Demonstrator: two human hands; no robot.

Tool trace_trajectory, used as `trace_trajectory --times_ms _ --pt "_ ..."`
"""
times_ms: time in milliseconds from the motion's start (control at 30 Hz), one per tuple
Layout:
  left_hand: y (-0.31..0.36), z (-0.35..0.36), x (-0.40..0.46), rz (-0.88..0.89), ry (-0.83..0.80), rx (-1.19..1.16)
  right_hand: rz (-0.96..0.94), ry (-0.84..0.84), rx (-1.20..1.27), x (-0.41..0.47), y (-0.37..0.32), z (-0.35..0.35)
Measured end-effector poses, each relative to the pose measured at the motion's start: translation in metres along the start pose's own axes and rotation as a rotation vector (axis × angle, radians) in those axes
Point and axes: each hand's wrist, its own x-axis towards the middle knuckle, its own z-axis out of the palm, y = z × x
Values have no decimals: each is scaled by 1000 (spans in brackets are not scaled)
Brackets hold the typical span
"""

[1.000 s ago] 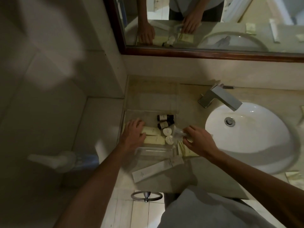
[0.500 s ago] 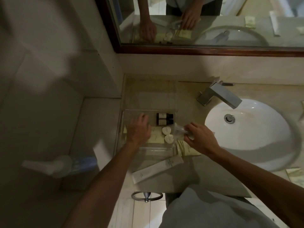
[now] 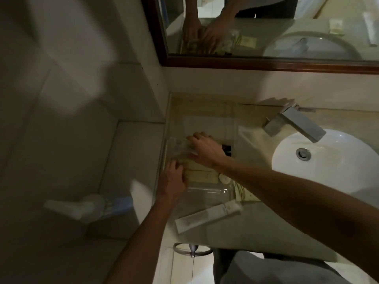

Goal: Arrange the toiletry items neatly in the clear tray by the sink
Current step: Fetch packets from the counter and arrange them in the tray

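Note:
The clear tray (image 3: 207, 190) sits on the counter left of the sink. Inside it lie two cream boxes (image 3: 200, 175), a white round piece (image 3: 224, 178) and dark small bottles (image 3: 228, 150), which my right wrist partly hides. My right hand (image 3: 205, 150) reaches across into the tray's far-left part, shut on a clear plastic packet (image 3: 180, 149). My left hand (image 3: 174, 181) rests at the tray's left edge, with its fingertips against the left ends of the cream boxes and holding nothing. A long white box (image 3: 207, 216) and a packet with green stems (image 3: 245, 194) lie on the counter outside the tray.
The white sink (image 3: 338, 173) and a square metal faucet (image 3: 295, 124) are to the right. A framed mirror (image 3: 266, 64) hangs behind the counter. A white spray bottle (image 3: 88, 206) lies on the lower ledge to the left. A towel ring (image 3: 192, 249) hangs under the counter's edge.
My right hand has carried the clear packet from beside the tray's right edge to its far-left part. My left hand has slid back to the tray's near-left edge.

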Motion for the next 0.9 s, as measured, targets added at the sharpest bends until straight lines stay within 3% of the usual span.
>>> trace_trajectory --times_ms 100,233,367,600,767,833,900 --pt "3 -8 -1 -29 12 -29 21 -21 -24 4 -1 10" --pt "3 -12 4 50 159 30 6 78 -74 -38 19 18" --pt "-2 -11 26 203 86 141 4 119 -150 -84 53 15" --pt "3 -1 48 183 135 124 182 188 -54 -177 106 -7" --pt "16 0 53 42 253 68 228 10 -54 -223 132 -11" --pt "40 7 41 137 302 19 207 -83 -65 -228 136 -8" --pt "84 11 19 368 215 -71 211 -181 -95 -226 137 -4"
